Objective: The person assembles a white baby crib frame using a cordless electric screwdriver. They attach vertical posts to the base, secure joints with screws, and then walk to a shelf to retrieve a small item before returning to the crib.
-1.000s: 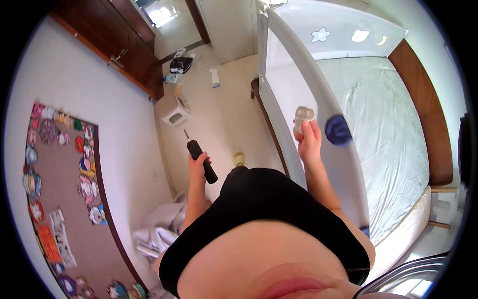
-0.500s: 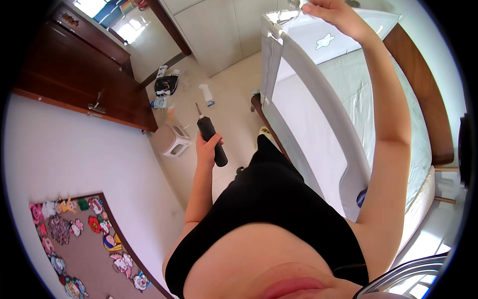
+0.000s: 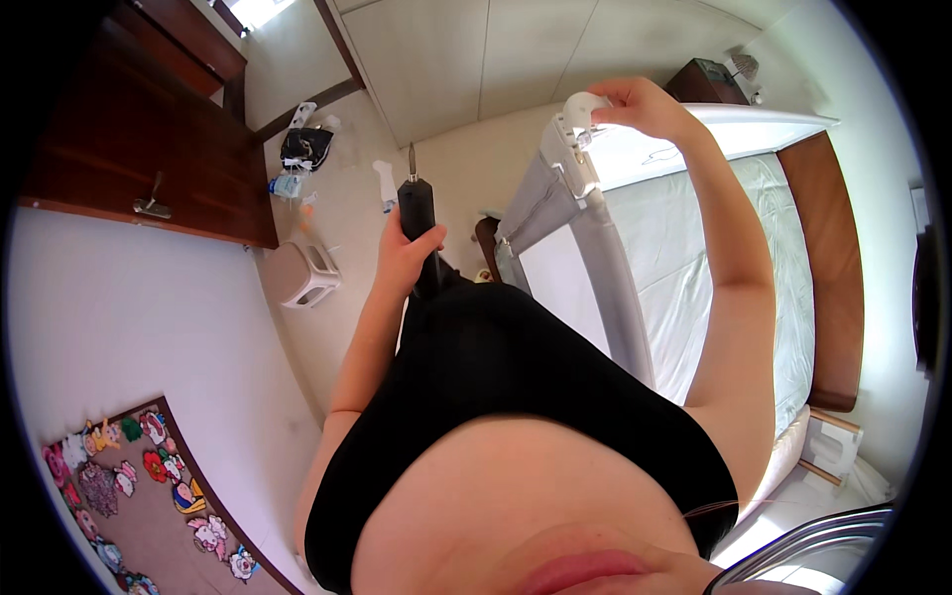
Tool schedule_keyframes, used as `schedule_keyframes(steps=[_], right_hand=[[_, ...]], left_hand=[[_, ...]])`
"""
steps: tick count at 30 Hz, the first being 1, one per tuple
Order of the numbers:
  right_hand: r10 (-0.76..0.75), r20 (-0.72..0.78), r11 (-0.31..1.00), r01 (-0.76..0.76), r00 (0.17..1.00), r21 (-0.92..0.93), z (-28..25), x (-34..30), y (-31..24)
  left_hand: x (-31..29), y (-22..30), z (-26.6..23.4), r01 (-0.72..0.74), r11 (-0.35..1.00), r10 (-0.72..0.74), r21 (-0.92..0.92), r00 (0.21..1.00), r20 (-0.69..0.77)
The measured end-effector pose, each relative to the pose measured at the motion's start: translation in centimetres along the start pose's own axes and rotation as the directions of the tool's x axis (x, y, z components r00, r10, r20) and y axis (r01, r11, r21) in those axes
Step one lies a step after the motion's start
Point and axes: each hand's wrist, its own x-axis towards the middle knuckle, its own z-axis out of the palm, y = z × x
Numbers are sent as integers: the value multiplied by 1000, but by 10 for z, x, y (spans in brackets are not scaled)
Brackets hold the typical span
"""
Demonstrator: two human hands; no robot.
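bedroom floor below black electric screwdriver point(image 3: 418, 213), bit up

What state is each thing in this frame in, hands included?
Black electric screwdriver: gripped, bit pointing away from the person.
Left hand: closed around the screwdriver.
Right hand: raised, fingers on the white corner joint.
White plastic corner joint: sits atop the rail post.
Grey fabric bed rail: upright along the bed.
White plastic step stool: standing on the floor.
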Motion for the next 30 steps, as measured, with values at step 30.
schedule_keyframes(steps=[30], right_hand=[[-111, -120, 850, 32, 987, -526, 18, -130, -95]], left_hand=[[27, 53, 121, -831, 402, 723, -383, 32, 690]])
